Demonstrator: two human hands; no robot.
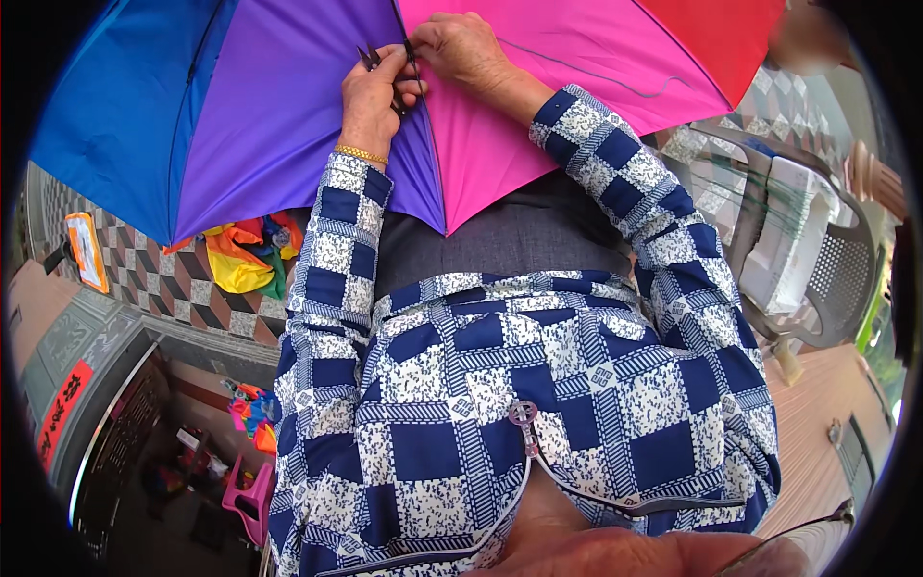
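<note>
A multicoloured umbrella (298,115) lies spread over my lap, its blue, purple, pink and red panels facing me. My left hand (373,101) is closed around a small pair of black thread snips (365,58), whose points stick out past the thumb. Its thumb and fingertips are at the dark rib (435,178) between the purple and pink panels. Just right of that rib, my right hand (466,50) pinches with bent fingers; what is in the pinch is too small to make out. A loose dark thread (596,72) trails across the pink panel beside it.
Bright folded cloth (240,264) lies on the patterned tile floor at left, near an orange-framed white object (87,252). At right stands a grey plastic chair (846,264) bearing a white foam box (788,236). A pink stool (248,500) is at lower left.
</note>
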